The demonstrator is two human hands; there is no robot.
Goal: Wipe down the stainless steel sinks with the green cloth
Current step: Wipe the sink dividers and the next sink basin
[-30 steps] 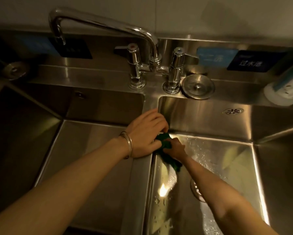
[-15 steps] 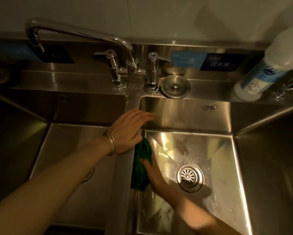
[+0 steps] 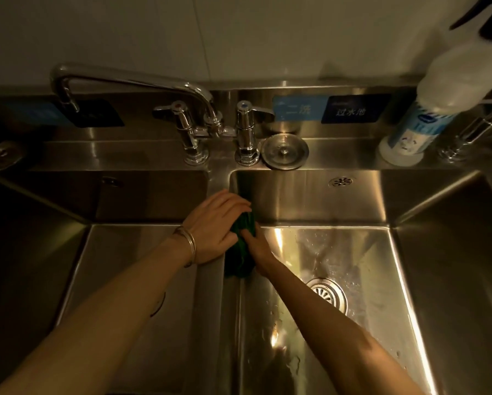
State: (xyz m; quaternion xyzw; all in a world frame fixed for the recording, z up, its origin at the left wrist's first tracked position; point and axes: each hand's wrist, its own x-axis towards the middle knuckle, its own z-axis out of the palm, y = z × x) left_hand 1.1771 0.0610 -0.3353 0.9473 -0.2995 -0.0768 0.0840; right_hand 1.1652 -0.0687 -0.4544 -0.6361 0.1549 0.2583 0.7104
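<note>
Fingers (image 3: 233, 205) of the left hand (image 3: 215, 228) are lying fairly straight and close together, resting flat on the divider (image 3: 210, 295) between the two sinks, with the fingertips reaching over its edge above the green cloth (image 3: 240, 246). A metal bangle (image 3: 189, 243) is sitting on that wrist. The right hand (image 3: 256, 245) is pressing the green cloth against the left wall of the right sink (image 3: 438, 266), near the back corner; whether its fingers are spread or curled into the cloth I cannot tell, as they are turned away and partly hidden. The cloth is hanging bunched down the wall, just beside the left palm. Water droplets are glistening on the floor of the right sink around the drain strainer (image 3: 329, 295). The left sink (image 3: 68, 266) is lying in shadow. Behind, a chrome faucet (image 3: 131, 81) is swinging out over the left sink, a round drain plug (image 3: 284, 151) is resting on the back ledge, and a white bottle (image 3: 427, 118) is standing at the far right
</note>
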